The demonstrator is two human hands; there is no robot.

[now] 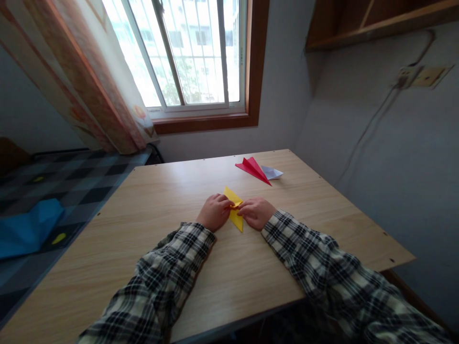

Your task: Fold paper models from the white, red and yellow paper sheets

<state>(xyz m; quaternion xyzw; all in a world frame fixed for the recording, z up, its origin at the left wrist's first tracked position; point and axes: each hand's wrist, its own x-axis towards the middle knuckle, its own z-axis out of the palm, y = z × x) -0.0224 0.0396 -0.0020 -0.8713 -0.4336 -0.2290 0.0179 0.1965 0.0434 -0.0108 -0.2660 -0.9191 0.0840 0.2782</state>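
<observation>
At the centre of the frame a yellow paper lies on the wooden table, already folded into a narrow pointed shape, so the work looks well along; what folds remain I cannot judge. The left hand and the right hand meet over its middle, each with fingers curled narrow and pinching or pressing the paper at a crease. Toward the upper right of the tabletop lie a red paper plane and a white folded paper, touching, which look finished. The fingertips hide the crease itself, the paper's middle is covered, and the white piece is partly behind the red.
</observation>
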